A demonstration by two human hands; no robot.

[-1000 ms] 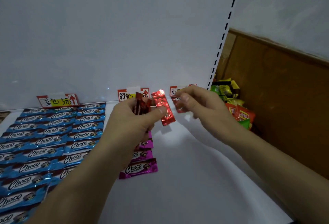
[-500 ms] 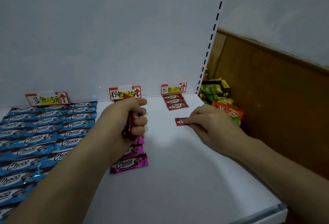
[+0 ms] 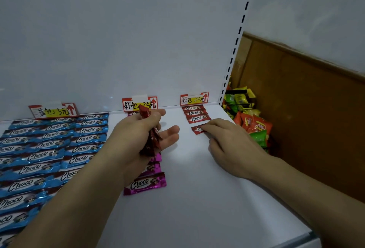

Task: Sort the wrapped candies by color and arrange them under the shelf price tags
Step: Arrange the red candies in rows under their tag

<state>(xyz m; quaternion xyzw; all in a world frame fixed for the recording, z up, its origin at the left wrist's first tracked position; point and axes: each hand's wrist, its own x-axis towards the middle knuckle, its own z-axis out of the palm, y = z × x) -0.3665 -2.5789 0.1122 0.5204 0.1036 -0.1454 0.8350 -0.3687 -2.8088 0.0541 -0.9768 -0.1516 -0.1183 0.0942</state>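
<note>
The left grip (image 3: 138, 137) is clamped on a red bunch (image 3: 153, 142). The right grip (image 3: 231, 145) lies flat, pressing one red candy (image 3: 196, 129). It looks light and slippery; pinch its ends.

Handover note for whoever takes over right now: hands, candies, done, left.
Left hand grips a bunch of red candies.
Right hand rests its fingertips on a fourth red candy lying on the shelf, just below three red candies under the red tag.
Done: blue candies and pink candies laid out.
Left: probably release this one, then lay the held bunch below it.
</note>
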